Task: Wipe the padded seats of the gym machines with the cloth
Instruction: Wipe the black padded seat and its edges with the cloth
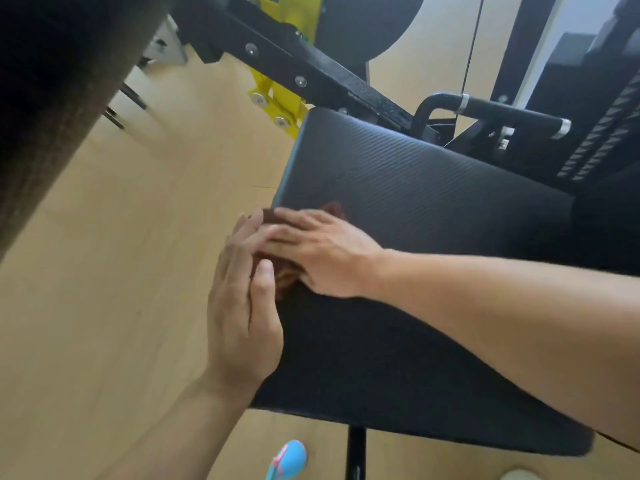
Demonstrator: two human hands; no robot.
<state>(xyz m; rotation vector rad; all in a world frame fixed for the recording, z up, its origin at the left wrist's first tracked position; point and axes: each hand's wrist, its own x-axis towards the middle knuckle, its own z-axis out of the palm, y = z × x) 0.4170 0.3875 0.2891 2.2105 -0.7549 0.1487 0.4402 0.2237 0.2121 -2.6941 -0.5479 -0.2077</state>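
The padded seat (398,306) is a black, ribbed pad that fills the middle and right of the view, and it stands on a dark post (356,452) above a light wooden floor (121,271). The cloth (285,277) is brown and lies at the left edge of the seat, mostly covered by the two hands; only small parts of it show between and beyond the fingers. The right hand (322,251) comes in from the right with a bare forearm and lies flat on the cloth, its fingers spread and stretched toward the left edge of the pad, so it presses the cloth down and does not close around it. The left hand (242,306) comes up from below at the side of the seat, with fingers straight and together, not clenched; its fingertips touch the cloth and the fingers of the right hand, and its thumb lies against the cloth at the pad's edge. The hands are a little blurred. Behind the seat there is a black machine frame (311,74) with bolts, a yellow bracket (277,102), and a black padded handle (502,110) at the upper right. Near the bottom edge a blue shoe (287,460) is on the floor
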